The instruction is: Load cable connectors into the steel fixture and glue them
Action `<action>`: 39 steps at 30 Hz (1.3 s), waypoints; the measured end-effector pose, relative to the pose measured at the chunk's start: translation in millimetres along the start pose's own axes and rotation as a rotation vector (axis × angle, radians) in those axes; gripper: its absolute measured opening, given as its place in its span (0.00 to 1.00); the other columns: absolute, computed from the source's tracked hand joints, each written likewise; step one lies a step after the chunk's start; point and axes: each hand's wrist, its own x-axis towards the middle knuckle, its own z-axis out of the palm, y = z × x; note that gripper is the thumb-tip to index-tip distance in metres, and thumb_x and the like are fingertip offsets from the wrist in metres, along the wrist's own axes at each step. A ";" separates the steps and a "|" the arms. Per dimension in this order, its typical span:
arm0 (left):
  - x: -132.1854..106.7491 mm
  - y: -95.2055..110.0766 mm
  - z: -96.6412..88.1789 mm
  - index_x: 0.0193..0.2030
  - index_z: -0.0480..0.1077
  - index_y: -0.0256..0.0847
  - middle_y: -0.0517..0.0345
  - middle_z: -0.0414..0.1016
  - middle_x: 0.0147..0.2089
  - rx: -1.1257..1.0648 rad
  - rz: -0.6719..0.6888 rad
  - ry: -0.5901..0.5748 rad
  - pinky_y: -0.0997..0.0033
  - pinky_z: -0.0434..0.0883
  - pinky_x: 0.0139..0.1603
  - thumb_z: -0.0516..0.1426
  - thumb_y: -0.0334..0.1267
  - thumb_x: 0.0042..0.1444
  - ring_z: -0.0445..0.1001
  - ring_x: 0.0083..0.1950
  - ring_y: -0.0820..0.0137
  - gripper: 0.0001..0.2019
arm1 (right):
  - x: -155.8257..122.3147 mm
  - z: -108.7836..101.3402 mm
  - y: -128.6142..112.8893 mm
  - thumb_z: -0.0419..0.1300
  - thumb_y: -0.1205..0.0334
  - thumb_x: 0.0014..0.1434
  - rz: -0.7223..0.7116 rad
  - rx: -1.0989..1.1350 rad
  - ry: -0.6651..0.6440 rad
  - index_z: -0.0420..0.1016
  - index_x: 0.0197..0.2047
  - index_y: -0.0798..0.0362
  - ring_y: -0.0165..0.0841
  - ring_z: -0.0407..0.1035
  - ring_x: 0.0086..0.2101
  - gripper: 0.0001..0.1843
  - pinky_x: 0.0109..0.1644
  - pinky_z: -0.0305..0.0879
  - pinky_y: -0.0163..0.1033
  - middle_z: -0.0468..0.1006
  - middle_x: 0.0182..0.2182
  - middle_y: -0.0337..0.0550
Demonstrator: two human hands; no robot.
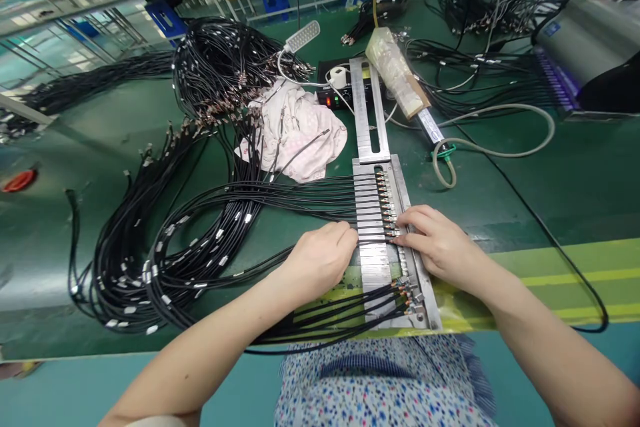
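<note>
With the jig (374,264) being your clock's centre, cables (280,196) are running in from nine o'clock and lying side by side across it, on the green surface (525,193); its grooves are probably keeping them parallel and their tips (383,195) in line. Your left hand (325,257) is bunching its fingers at the nine o'clock edge and pinching a cable, seemingly to be steadying it. Your right hand (440,243) is resting at three o'clock, thumb and forefinger slightly apart and touching the tips, likely for seating them; whether it is gripping one, I cannot tell. More cables are lying over the six o'clock end, presumably for easy reach. The cables are looking slim and black, white labels are dotting the slack loops, and the metal tips are showing orange flecks.
</note>
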 end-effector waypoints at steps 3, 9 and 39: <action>-1.1 -2.9 3.4 0.41 0.65 0.37 0.54 0.66 0.35 -0.023 0.000 -0.032 0.70 0.67 0.33 0.44 0.29 0.61 0.65 0.36 0.68 0.10 | 3.5 0.0 -2.7 0.48 0.79 0.53 -0.002 -0.050 -0.034 0.73 0.34 0.56 0.41 0.61 0.44 0.15 0.41 0.63 0.45 0.71 0.38 0.51; -6.9 -8.4 21.4 0.56 0.62 0.47 0.57 0.66 0.36 0.001 0.068 -0.017 0.73 0.62 0.29 0.48 0.26 0.59 0.63 0.34 0.69 0.20 | 2.9 1.7 -5.2 0.47 0.78 0.54 0.022 -0.066 -0.011 0.73 0.41 0.54 0.40 0.62 0.44 0.18 0.41 0.60 0.44 0.71 0.40 0.50; -49.7 5.8 10.1 0.48 0.61 0.36 0.51 0.65 0.38 0.194 0.248 -0.091 0.66 0.64 0.34 0.44 0.27 0.60 0.63 0.37 0.65 0.11 | 0.4 7.4 -0.2 0.46 0.76 0.56 0.057 0.107 0.086 0.76 0.41 0.54 0.40 0.64 0.49 0.20 0.50 0.66 0.51 0.68 0.47 0.53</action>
